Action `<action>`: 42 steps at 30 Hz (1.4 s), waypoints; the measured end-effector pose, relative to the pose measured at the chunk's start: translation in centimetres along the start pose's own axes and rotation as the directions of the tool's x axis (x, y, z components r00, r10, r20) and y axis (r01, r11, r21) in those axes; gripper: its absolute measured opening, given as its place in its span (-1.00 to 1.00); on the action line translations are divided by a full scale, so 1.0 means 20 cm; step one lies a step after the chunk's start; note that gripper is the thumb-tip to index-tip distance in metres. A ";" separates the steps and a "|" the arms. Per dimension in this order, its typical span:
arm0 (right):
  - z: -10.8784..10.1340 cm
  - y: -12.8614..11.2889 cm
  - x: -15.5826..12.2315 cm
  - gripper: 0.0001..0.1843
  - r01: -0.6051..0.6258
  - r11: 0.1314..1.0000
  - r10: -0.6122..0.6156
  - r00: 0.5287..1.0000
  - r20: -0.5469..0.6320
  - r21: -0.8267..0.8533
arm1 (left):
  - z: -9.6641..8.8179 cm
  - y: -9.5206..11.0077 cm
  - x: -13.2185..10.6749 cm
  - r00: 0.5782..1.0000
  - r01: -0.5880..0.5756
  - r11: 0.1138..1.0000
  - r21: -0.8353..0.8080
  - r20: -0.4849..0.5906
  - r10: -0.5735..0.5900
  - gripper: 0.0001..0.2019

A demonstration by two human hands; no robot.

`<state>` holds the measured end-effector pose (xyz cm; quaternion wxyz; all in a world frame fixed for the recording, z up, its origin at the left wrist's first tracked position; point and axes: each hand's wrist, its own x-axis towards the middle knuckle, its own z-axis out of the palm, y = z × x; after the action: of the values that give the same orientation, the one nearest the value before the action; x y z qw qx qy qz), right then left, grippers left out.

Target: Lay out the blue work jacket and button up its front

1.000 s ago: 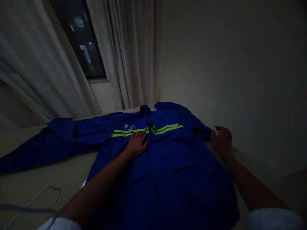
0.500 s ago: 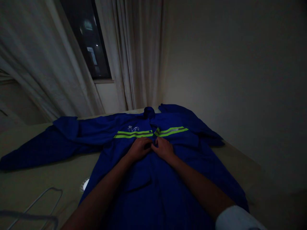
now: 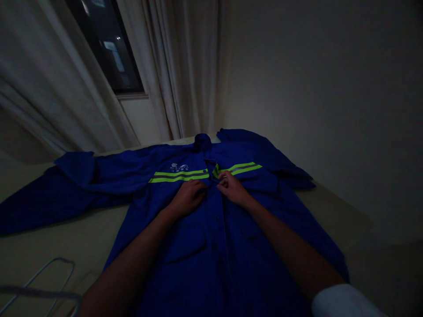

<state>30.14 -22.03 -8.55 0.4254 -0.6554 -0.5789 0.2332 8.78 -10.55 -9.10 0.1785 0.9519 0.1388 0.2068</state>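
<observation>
A blue work jacket (image 3: 211, 237) with yellow-green reflective stripes lies face up on a pale bed (image 3: 66, 237), its sleeves spread to both sides. My left hand (image 3: 188, 197) rests on the front just below the left stripe, fingers curled onto the cloth by the button placket. My right hand (image 3: 233, 188) is beside it, fingers pinched on the placket edge near the stripe. The two hands are a short gap apart at the chest. The collar (image 3: 202, 141) points toward the window.
A white wire hanger (image 3: 39, 281) lies on the bed at the lower left. White curtains (image 3: 172, 70) frame a dark window (image 3: 105, 48) beyond the bed. A plain wall (image 3: 330, 97) runs along the right side of the bed.
My right hand left the jacket's right edge and came to the chest beside my left hand. Both hands have since shifted slightly up toward the stripes.
</observation>
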 end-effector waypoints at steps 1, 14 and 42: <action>0.01 -0.03 -0.02 -0.77 0.026 0.996 -0.027 1.000 -0.015 -0.086 | 0.00 0.00 0.00 1.000 0.000 1.000 -0.003 -0.007 0.000 -0.75; 0.14 -0.23 -0.11 -0.82 -0.054 0.720 0.009 0.998 -0.069 -0.692 | 0.02 0.02 -0.02 0.999 -0.045 0.997 0.057 -0.010 0.045 -0.64; 0.14 -0.31 -0.09 -0.76 0.032 0.544 -0.050 0.999 0.005 -0.839 | 0.00 0.07 0.00 0.995 0.039 0.989 0.140 0.081 -0.050 -0.54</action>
<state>23.93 -23.05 -5.19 0.0721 -0.7674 -0.6311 -0.0875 9.05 -11.69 -8.52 0.1223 0.9665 0.1664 0.1521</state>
